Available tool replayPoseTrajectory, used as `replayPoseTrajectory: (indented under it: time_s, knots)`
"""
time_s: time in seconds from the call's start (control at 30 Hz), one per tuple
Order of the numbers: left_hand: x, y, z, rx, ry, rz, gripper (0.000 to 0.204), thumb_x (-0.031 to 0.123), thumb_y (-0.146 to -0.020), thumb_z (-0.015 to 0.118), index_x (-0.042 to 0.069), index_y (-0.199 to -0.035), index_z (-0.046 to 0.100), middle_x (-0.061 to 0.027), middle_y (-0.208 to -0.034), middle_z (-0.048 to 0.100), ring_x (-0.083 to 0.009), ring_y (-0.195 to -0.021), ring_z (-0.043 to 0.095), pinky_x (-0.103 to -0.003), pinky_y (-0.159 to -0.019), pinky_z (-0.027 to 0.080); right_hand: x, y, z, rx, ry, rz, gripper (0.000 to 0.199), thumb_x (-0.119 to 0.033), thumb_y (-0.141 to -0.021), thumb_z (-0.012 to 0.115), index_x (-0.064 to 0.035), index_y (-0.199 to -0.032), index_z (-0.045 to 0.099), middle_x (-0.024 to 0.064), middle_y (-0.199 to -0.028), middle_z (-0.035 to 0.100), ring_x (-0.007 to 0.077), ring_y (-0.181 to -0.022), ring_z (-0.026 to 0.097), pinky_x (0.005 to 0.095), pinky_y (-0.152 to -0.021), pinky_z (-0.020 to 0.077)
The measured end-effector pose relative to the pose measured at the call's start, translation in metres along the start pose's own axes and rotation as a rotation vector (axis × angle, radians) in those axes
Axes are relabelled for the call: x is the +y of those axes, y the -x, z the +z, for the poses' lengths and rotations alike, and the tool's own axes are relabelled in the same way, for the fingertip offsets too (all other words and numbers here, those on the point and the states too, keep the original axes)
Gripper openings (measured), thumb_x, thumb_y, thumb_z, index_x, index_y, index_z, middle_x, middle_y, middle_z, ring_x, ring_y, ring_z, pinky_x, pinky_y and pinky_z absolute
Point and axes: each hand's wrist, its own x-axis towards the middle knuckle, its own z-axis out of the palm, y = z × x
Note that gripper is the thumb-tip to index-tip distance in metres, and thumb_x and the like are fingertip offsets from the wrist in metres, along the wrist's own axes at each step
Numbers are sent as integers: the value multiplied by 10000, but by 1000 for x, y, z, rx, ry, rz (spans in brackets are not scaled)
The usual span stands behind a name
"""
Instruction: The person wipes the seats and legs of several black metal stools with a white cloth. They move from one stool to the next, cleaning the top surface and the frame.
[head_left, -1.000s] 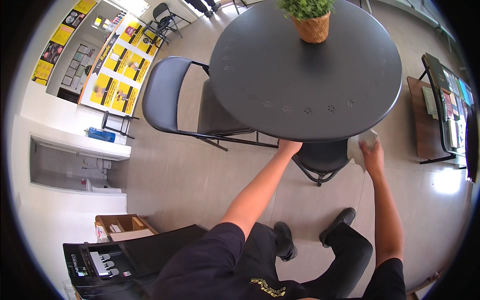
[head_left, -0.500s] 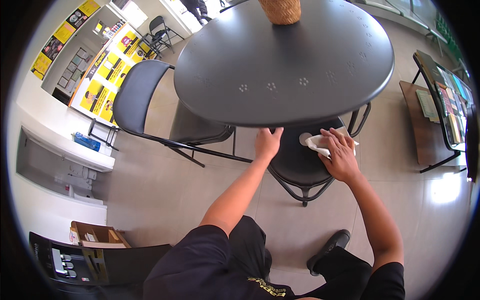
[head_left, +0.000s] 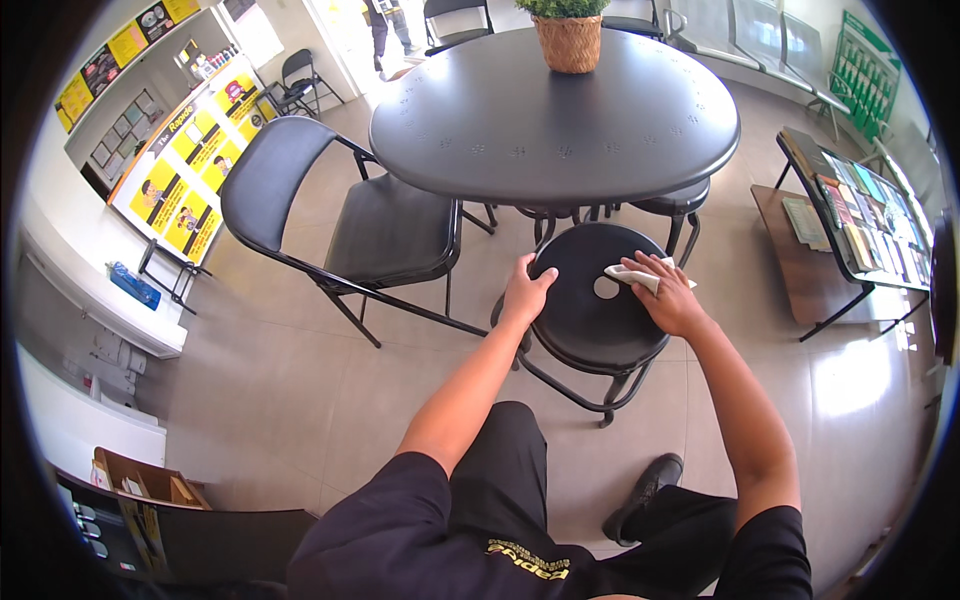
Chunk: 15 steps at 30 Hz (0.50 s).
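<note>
A round black stool [head_left: 598,338] with a round hole near the middle of its seat stands in front of me. My left hand [head_left: 523,295] grips the seat's left rim, thumb on top and fingertips hidden below the edge. On the right part of the seat, my right hand [head_left: 670,303] presses down a folded white cloth [head_left: 625,275], its fingers bent over it. The cloth's ends stick out on both sides of the fingers, just right of the hole. Beyond the stool is an oval black table [head_left: 560,125].
To the left stands a black folding chair [head_left: 392,228]. Another stool [head_left: 678,201] is partly under the table, which bears a potted plant [head_left: 569,45]. A rack of printed matter [head_left: 870,215] stands at the right. Far off, a person [head_left: 380,30] is in the doorway.
The view has shifted, and the whole stool seat now shows clear of the table's edge, which hid its far part before. Both hands remain on the seat, the right one still with the cloth.
</note>
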Motion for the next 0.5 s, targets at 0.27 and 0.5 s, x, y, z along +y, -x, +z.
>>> replayPoseTrajectory:
  time_s: [0.27,0.5]
  knots:
    - [-20,2,-15,-90,-6,50,699,478,-984,720,-51,-1413,562,-264,-1401,649,-390,-1325,616,-460,-1123,473,14,0,3,399,-156,121,444,-268,-1060,578,-152,-1488,602,132,-1578,544,371,-1480,469,462,-1225,372]
    - [3,4,-2,-63,-196,229,597,446,-1036,621,33,-1466,583,-236,-1512,563,-397,-1441,505,-473,-1169,431,-14,21,23,114,130,3,496,-231,-1051,567,-137,-1538,535,112,-1670,438,335,-1551,387,505,-1267,311]
